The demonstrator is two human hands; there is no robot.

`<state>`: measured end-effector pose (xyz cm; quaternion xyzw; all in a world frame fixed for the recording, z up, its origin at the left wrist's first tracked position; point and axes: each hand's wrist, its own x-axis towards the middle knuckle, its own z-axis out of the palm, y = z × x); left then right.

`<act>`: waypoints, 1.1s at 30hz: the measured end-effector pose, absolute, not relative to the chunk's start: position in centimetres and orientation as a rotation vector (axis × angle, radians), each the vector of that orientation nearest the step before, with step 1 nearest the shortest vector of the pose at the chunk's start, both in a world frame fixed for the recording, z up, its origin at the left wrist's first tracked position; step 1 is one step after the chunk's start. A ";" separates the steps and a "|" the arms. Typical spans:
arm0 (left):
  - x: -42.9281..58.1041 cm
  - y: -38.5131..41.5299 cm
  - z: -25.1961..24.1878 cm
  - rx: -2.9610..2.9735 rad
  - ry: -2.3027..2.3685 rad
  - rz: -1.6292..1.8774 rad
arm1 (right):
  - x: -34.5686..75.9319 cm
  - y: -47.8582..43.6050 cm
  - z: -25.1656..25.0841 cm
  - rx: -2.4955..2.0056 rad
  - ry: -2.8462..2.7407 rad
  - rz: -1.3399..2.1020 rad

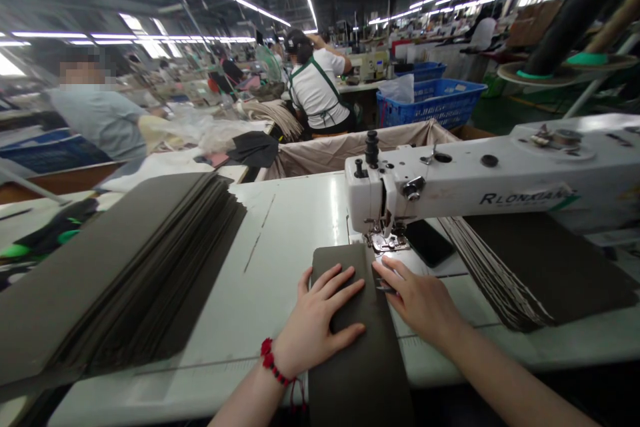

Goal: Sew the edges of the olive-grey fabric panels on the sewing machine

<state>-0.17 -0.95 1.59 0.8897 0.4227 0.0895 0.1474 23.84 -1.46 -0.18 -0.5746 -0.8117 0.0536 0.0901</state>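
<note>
Left hand [320, 320] lies flat on a dark olive strip [357, 347] of sheet material, just in front of the industrial sewing machine [480, 180]. Right hand [420, 300] sits at the strip's right edge, fingertips [380, 273] touching it, near the presser foot [386, 240]. Red beaded bracelet [273, 357] on left wrist. Black smartphone [429, 243] lies just right of the presser foot. Stacked olive strips [125, 267] left of the machine, fanned strips [530, 267] under its arm to the right. Thread cones [570, 27] behind the machine, upper right. Blue plastic crates [433, 103] beyond it. Co-worker in green apron [315, 83] sits beyond the machine; another person [95, 113] stands to its left.
</note>
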 end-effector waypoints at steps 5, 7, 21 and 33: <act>-0.2 -0.8 1.6 2.544 1.216 0.258 | 23.9 -1.4 -0.1 -1.711 -2.413 0.193; -0.2 -0.8 1.6 2.542 1.201 0.266 | 23.8 -1.4 -0.2 -1.713 -2.414 0.197; -0.3 -0.7 2.1 2.504 1.243 0.219 | 23.8 -1.2 -0.8 -1.736 -2.440 0.110; -0.2 -0.5 1.8 2.532 1.267 0.212 | 23.9 -1.2 -0.8 -1.726 -2.445 0.089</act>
